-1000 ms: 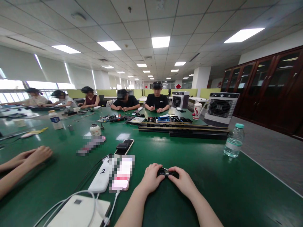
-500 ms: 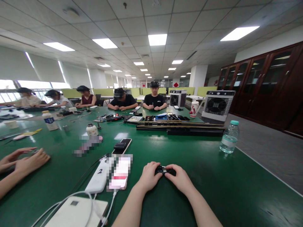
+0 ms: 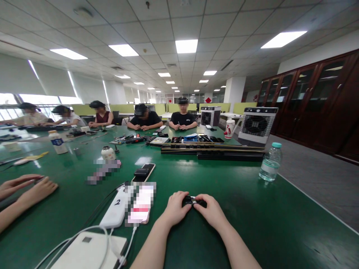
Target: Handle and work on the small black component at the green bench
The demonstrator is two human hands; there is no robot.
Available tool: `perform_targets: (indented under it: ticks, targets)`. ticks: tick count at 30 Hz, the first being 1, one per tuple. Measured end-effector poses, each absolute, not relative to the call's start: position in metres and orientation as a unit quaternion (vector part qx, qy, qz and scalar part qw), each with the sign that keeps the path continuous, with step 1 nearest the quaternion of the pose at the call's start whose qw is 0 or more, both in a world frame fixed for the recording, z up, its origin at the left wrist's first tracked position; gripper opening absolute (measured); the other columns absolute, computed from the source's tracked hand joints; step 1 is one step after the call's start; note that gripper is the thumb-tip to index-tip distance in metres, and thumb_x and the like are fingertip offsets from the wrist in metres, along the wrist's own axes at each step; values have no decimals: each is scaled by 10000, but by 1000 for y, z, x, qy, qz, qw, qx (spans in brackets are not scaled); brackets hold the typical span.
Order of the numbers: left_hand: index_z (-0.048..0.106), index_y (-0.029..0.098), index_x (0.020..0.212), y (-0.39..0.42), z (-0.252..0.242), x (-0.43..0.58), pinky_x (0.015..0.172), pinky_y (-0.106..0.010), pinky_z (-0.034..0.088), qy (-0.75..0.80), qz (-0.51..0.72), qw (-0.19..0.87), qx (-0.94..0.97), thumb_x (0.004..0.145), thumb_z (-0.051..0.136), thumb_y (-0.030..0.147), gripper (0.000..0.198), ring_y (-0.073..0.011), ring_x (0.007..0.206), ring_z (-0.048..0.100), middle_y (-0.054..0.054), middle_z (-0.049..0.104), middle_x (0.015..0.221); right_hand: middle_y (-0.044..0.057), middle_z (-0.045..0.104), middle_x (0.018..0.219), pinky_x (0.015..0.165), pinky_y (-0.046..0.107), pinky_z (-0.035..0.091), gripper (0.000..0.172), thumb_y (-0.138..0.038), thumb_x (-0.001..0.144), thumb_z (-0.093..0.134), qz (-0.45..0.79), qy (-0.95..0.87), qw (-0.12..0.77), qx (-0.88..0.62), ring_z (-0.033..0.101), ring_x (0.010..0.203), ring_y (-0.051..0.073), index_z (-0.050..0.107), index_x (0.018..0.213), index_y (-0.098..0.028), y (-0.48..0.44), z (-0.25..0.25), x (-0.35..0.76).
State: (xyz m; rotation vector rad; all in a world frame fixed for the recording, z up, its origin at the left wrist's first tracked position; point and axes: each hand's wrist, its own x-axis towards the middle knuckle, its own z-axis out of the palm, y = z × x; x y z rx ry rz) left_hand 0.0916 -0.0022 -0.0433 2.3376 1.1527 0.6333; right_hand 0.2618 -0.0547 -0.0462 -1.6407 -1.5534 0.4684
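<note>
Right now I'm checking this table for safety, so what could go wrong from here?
The small black part is held between the left hand and right hand; it might slip if either loosens.
The white cable at the phone runs near the left forearm, so a stray movement could snag it.
The bottle stands near the table edge and might get knocked off.

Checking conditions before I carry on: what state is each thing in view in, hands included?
Left hand: gripping the small dark part
Right hand: gripping its other end
Small dark part: held between both hands
Water bottle: upright, capped, partly full
Nearer phone: screen lit, white cable at lower end
Farther phone: screen dark, black object on top
Ceiling light: on
</note>
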Motion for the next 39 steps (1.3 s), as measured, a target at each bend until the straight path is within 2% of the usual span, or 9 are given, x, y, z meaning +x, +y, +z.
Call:
perform_targets:
  ticks: [4, 10, 15, 21, 29, 39]
  targets:
    - [531, 180, 1218, -1, -44, 92, 974, -344, 355, 420, 234, 229, 847, 776, 563, 330, 468, -236, 1114, 494, -82, 573, 1191, 40, 712, 912, 867, 365, 453, 180, -282, 683, 627, 179, -616, 418, -643, 626, 904, 230, 700, 838, -225, -54, -47, 262]
    - [580, 203, 1147, -2, -42, 92, 954, -338, 367, 418, 224, 225, 851, 787, 546, 317, 379, -227, 1083, 510, -66, 594, 1147, 38, 711, 924, 876, 368, 448, 180, -294, 693, 623, 180, -620, 419, -638, 622, 920, 231, 698, 843, -229, -54, -48, 262]
    - [556, 194, 1188, -2, -43, 93, 961, -345, 365, 418, 229, 223, 850, 784, 555, 327, 425, -236, 1102, 501, -76, 584, 1173, 46, 707, 942, 890, 370, 439, 190, -289, 704, 612, 181, -624, 408, -642, 618, 936, 232, 691, 863, -220, -54, -47, 262]
    - [574, 203, 1155, -1, -44, 93, 947, -342, 371, 418, 219, 217, 854, 787, 548, 302, 381, -229, 1073, 516, -68, 599, 1139, 43, 707, 936, 889, 364, 444, 171, -286, 703, 613, 181, -627, 405, -640, 622, 937, 227, 687, 841, -220, -55, -44, 262]
    - [567, 210, 1163, -2, -42, 93, 938, -339, 369, 418, 216, 220, 855, 781, 552, 288, 391, -231, 1075, 512, -65, 599, 1140, 64, 702, 987, 927, 379, 444, 195, -283, 715, 593, 188, -578, 456, -650, 611, 988, 235, 681, 872, -208, -57, -38, 261]
    - [571, 212, 1159, -4, -37, 93, 931, -331, 377, 420, 213, 220, 854, 778, 555, 283, 387, -224, 1066, 515, -60, 599, 1146, 78, 711, 946, 878, 393, 491, 265, -359, 739, 565, 174, -527, 534, -637, 649, 931, 244, 654, 935, -204, -56, -35, 266]
